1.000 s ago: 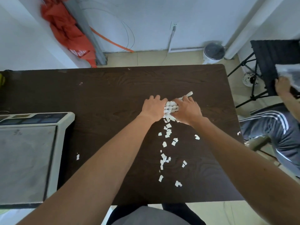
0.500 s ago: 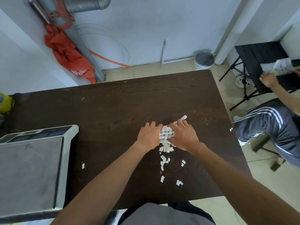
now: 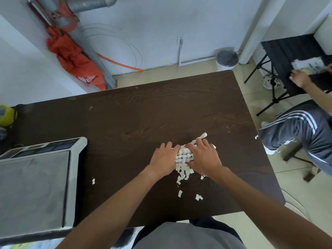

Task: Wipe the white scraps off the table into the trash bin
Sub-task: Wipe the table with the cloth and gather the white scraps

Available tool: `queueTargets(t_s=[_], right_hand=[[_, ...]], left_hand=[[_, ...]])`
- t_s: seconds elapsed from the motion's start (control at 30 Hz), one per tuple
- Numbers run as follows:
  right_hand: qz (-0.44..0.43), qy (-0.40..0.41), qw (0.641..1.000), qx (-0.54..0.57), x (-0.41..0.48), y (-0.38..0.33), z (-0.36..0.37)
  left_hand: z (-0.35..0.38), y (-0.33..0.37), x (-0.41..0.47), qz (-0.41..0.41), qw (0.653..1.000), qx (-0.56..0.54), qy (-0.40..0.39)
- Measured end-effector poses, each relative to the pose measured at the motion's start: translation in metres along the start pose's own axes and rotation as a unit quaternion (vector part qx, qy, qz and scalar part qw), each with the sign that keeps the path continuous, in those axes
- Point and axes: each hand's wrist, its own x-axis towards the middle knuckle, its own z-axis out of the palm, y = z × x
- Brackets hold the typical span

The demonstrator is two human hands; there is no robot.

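Observation:
A bumpy white cloth wad (image 3: 185, 155) lies on the dark wooden table (image 3: 136, 119), and both hands press on it. My left hand (image 3: 164, 159) holds its left side. My right hand (image 3: 203, 158) covers its right side, and a tail of the cloth sticks out past the fingers. White scraps (image 3: 183, 172) are piled just in front of the wad. Loose scraps (image 3: 198, 197) lie closer to the near edge, and one scrap (image 3: 93, 180) lies alone to the left. The white trash bin (image 3: 227, 59) with a dark lid stands on the floor beyond the table's far right corner.
A scale with a grey platform (image 3: 34, 186) takes up the table's left side. A green object (image 3: 7, 115) sits at the far left edge. To the right another person (image 3: 305, 126) sits by a black folding table (image 3: 291, 56). One scrap (image 3: 256, 137) lies at the right edge.
Both hands have dragged the cloth toward the near edge, which bunched the scattered scraps into a tighter pile in front of it. The view has tilted up.

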Motion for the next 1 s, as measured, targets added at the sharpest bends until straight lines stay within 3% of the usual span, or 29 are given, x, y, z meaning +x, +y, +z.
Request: queueTargets(t_s=[0.1,0.2,0.43,0.63,0.8,1.0], right_hand=[[-0.022,-0.033,0.999,0.028,0.009,0.004,-0.013],[-0.032,-0.036,0.998,0.046,0.024,0.015,-0.036],[-0.003,0.029,0.999,-0.022,0.049,0.074,-0.081],[0.023,0.049,0.994,-0.098,0.034,0.124,-0.077],[0.044,0.024,0.999,-0.002,0.011,0.144,-0.058],[0.074,0.054,0.996,0.014,-0.016,0.129,-0.035]], left_hand=[[-0.018,-0.008,0.014,0.023,0.999,-0.004,-0.040],[-0.039,-0.007,0.031,0.035,0.999,0.000,-0.014],[-0.081,0.033,0.083,0.063,0.996,-0.009,0.058],[-0.078,0.080,0.116,0.081,0.995,-0.011,0.050],[-0.063,0.103,0.121,0.081,0.995,-0.042,0.036],[-0.050,0.102,0.108,0.106,0.993,-0.041,0.026]])
